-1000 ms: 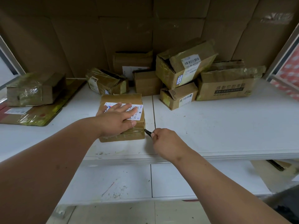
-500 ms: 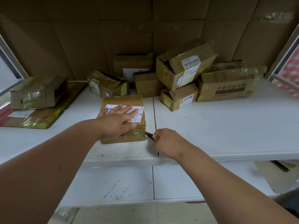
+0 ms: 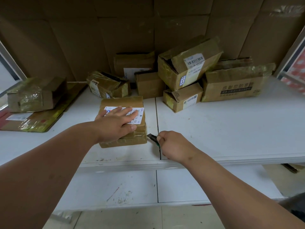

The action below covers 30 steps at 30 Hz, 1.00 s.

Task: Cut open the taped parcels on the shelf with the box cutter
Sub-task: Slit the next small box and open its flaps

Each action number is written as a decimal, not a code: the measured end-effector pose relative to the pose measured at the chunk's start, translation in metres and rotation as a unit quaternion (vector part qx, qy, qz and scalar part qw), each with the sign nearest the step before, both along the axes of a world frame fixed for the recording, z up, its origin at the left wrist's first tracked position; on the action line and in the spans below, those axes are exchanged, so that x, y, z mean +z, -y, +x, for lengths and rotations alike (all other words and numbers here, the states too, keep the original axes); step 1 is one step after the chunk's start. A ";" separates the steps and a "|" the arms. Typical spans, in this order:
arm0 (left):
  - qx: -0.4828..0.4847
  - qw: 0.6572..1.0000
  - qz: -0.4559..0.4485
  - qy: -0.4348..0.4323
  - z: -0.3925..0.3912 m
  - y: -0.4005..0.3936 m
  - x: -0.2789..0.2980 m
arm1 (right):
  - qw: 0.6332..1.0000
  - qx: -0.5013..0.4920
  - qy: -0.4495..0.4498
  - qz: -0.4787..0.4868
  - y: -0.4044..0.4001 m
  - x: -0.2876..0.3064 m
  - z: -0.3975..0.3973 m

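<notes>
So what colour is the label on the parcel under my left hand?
White with dark print, on the parcel; head view.

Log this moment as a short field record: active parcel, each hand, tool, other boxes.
active parcel: taped parcel with white label, flat on the white shelf, near front edge
left hand: left hand pressed flat on the parcel top, fingers straight
right hand: right hand grips the box cutter
tool: tip at the parcel's lower right corner; contact unclear
other boxes: opened boxes piled at the back; wrapped box at far left
</notes>
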<state>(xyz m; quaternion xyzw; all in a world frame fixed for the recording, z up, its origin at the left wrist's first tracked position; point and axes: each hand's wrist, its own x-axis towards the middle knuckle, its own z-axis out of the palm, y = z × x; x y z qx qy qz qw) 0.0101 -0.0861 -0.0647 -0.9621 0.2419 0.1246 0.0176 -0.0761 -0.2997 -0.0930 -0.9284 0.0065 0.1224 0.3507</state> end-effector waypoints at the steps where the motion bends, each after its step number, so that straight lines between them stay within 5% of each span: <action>1: 0.000 1.000 0.000 0.000 0.001 0.000 0.000 | 1.000 0.004 0.003 -0.015 0.000 -0.001 0.001; 7: 0.005 1.000 0.003 -0.002 0.000 0.000 0.000 | 0.991 0.033 0.050 -0.116 0.001 -0.002 0.001; 30: 0.005 1.000 -0.011 -0.008 -0.004 0.001 0.001 | 0.988 0.039 0.057 -0.138 -0.001 -0.007 0.000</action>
